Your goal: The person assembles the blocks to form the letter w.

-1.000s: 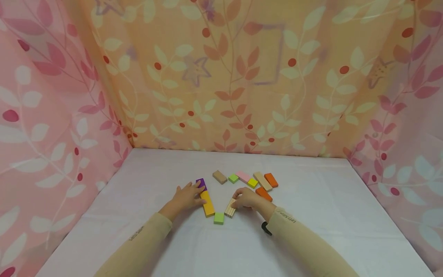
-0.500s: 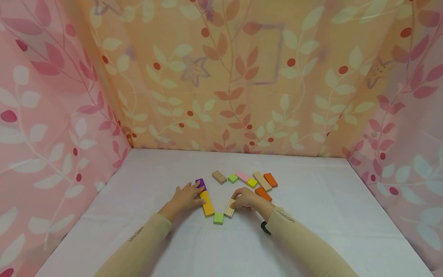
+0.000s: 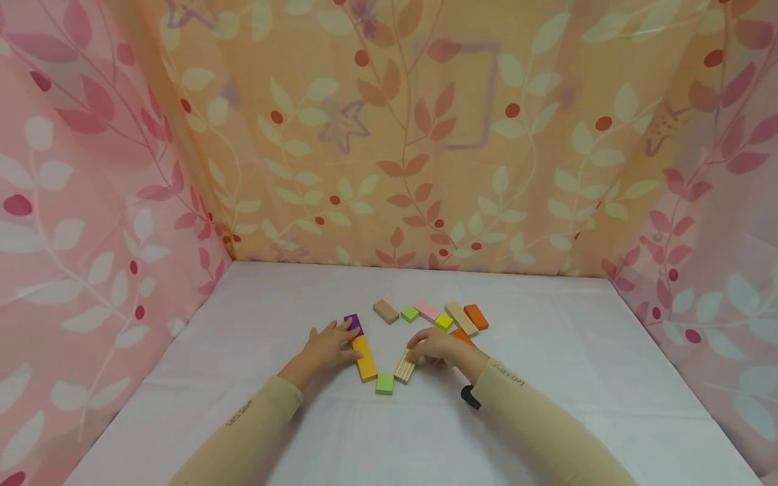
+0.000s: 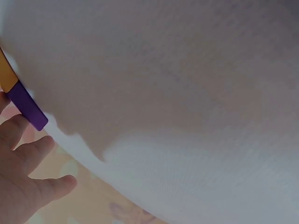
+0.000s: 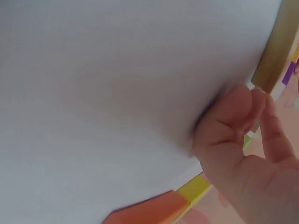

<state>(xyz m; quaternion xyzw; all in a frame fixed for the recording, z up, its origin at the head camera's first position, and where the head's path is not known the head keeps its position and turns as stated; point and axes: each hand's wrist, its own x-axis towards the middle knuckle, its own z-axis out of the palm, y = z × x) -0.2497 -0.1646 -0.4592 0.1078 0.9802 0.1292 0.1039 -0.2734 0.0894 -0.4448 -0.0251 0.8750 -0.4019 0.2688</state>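
My left hand [image 3: 328, 349] lies beside a purple block [image 3: 354, 325] and a yellow block [image 3: 365, 359], which stand end to end. Its fingers are spread and touch the purple block, and the thumb reaches the yellow one; the left wrist view shows these fingers fairly straight. At the far end of a striped wooden block [image 3: 404, 368], my right hand [image 3: 442, 345] pinches with curled fingertips, partly hiding that end. A green block [image 3: 385, 384] sits between the near ends of the yellow and striped blocks. The four form a V-like outline.
Behind the hands lie a brown block [image 3: 385, 311], a green block [image 3: 410, 313], a pink block [image 3: 427, 310], a yellow cube [image 3: 444, 321], a plain wooden block [image 3: 460, 318] and orange blocks [image 3: 477, 316]. A white cloth [image 3: 292, 283] covers the table; patterned curtains surround it.
The right hand and forearm have shifted slightly, covering more of the nearer orange block. The left hand and the blocks look unchanged.
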